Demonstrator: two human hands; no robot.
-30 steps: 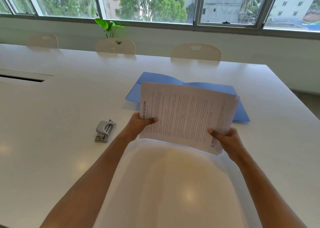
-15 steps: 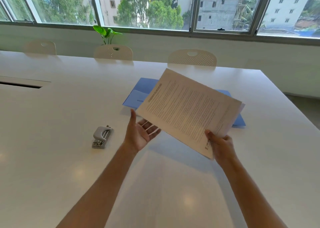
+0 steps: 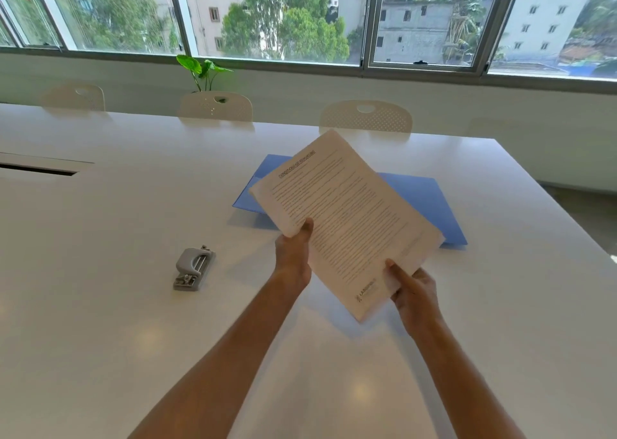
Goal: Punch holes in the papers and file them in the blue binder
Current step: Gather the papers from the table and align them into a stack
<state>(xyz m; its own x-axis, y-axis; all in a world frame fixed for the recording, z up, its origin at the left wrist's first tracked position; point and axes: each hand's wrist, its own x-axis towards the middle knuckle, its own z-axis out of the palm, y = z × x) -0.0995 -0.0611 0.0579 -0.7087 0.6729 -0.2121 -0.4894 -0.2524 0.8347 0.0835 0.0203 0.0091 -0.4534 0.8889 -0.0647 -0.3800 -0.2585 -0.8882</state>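
Both hands' fingers are clamped on the tilted papers (image 3: 344,218), left hand (image 3: 293,255) at one edge, right hand (image 3: 414,288) lower, the hole punch (image 3: 193,268) left of them and the blue binder (image 3: 424,205) beyond on the worktop (image 3: 100,305).

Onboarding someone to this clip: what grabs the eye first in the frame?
The stack of printed papers, held tilted above the white table at centre by the left hand and the right hand. Behind it lies the open blue binder, partly hidden. The grey hole punch sits alone to the left, untouched.
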